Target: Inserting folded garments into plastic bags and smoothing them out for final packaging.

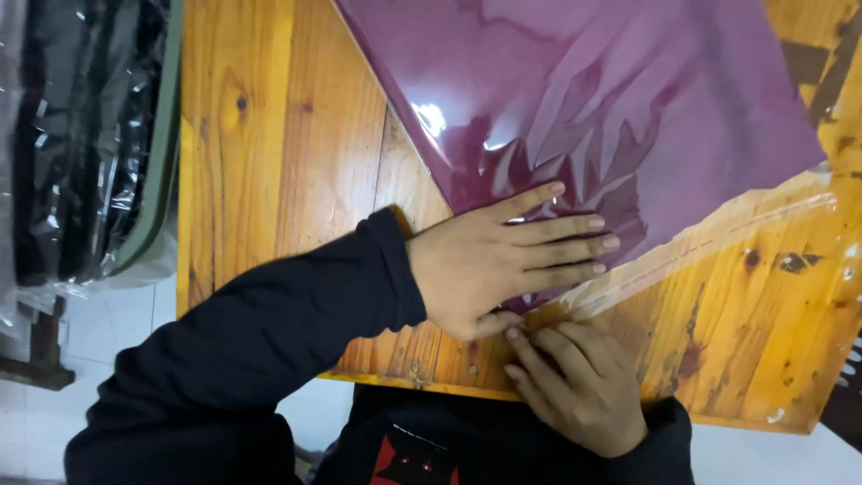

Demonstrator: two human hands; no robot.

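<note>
A flat maroon item inside a clear plastic bag point(575, 108) lies on a wooden table point(287, 162). My left hand point(503, 260) rests flat on the bag's near corner, fingers spread and pointing right. Just below it, my right hand point(575, 382) has its fingertips on the near end of the bag's clear open flap point(709, 242), which sticks out past the maroon item along the bag's lower right edge. Both arms wear dark sleeves.
Dark items wrapped in clear plastic point(81, 135) are stacked at the left, beside the table. The table's near edge point(431, 386) runs just under my hands, with pale floor tiles point(135, 314) below it. Dark stains mark the wood at right.
</note>
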